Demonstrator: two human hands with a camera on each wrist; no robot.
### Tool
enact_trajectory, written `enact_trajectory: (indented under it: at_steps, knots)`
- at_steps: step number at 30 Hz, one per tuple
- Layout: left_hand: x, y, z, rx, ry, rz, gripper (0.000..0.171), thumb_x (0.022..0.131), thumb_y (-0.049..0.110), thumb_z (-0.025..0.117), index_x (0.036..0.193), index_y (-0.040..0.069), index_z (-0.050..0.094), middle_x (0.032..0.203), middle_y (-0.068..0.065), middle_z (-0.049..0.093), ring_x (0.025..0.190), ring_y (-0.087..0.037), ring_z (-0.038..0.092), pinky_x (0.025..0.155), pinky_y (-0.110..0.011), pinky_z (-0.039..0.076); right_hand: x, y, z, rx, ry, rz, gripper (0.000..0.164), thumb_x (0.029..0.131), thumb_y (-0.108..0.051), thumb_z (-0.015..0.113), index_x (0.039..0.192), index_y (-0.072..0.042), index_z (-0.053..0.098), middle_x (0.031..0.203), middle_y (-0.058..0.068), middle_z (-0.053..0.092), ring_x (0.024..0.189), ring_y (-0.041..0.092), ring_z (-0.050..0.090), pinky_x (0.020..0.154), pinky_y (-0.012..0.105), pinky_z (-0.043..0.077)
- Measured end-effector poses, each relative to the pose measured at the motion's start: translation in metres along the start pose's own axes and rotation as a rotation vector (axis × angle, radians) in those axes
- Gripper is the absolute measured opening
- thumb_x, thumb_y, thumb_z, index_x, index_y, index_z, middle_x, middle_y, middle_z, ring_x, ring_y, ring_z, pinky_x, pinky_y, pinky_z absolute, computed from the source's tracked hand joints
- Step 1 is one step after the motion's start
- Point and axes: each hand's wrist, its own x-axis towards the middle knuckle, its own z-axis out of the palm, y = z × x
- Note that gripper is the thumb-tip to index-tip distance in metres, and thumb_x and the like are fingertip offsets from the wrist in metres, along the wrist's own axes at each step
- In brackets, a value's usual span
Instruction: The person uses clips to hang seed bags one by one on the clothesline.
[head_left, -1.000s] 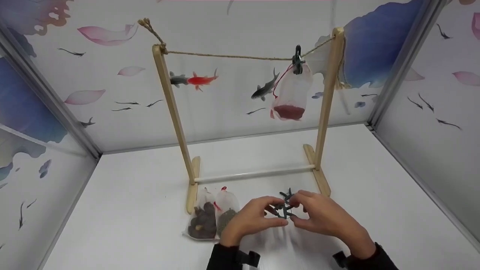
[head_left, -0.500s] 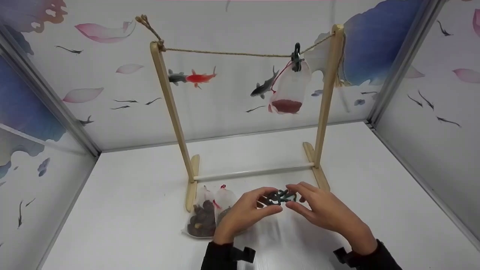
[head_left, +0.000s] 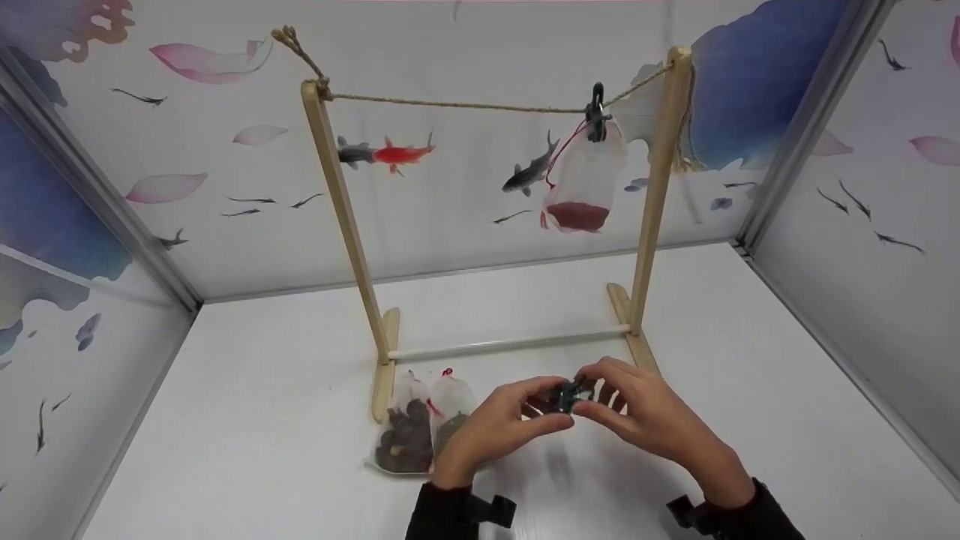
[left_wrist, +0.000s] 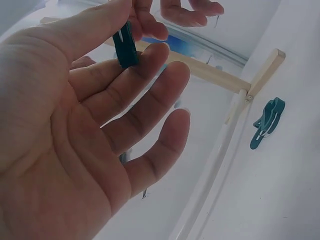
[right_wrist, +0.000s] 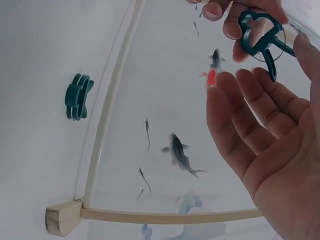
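Both hands meet in front of the rack at a dark green plastic clip [right_wrist: 260,37]. My left hand [head_left: 491,427] pinches it between thumb and fingers, its remaining fingers loosely bent in the left wrist view. From the other side, my right hand [head_left: 649,412] has its thumb and fingertips at the clip's two legs. A second green clip [left_wrist: 270,122] lies on the white table past the hands; in the head view it is hidden behind them. Left of the left hand lie mesh bags: one bag [head_left: 405,442] with dark round pieces, another bag [head_left: 452,401] partly covered by that hand.
A wooden rack [head_left: 337,202] with a white crossbar [head_left: 510,347] stands behind the hands. Along its top runs a twine line [head_left: 465,105], where a dark clip [head_left: 598,116] holds up a mesh bag [head_left: 589,172] with red contents. Printed panels enclose the table.
The clip between the hands has turned, and both hands are slightly higher in the view. The right thumb and fingertips have closed in on it. Bags and rack stay put.
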Motion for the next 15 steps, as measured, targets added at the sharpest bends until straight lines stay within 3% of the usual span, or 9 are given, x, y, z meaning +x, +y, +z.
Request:
enact_trajectory:
  at_steps: [8,15]
  knots:
    - [0.0023,-0.0015,0.0026,-0.008,0.017,0.042,0.049,0.097,0.033,0.071,0.141,0.017,0.06,0.118,0.009,0.068,0.101,-0.009,0.065,0.087,-0.033,0.052,0.0032,-0.0011,0.0043,0.022,0.133,-0.106,0.023,0.091,-0.02,0.078,0.112,-0.017,0.067,0.095,-0.008,0.066,0.072,0.003,0.061,0.058,0.022,0.053]
    - [0.0,-0.0004,-0.0007,0.014,0.043,0.052,0.04,0.096,0.036,0.071,0.134,0.023,0.066,0.118,0.011,0.069,0.1,-0.01,0.066,0.089,-0.033,0.052,0.0038,-0.0014,0.0037,0.044,0.232,-0.156,0.021,0.089,-0.007,0.077,0.104,-0.019,0.068,0.089,-0.013,0.064,0.064,0.001,0.059,0.055,0.017,0.05]
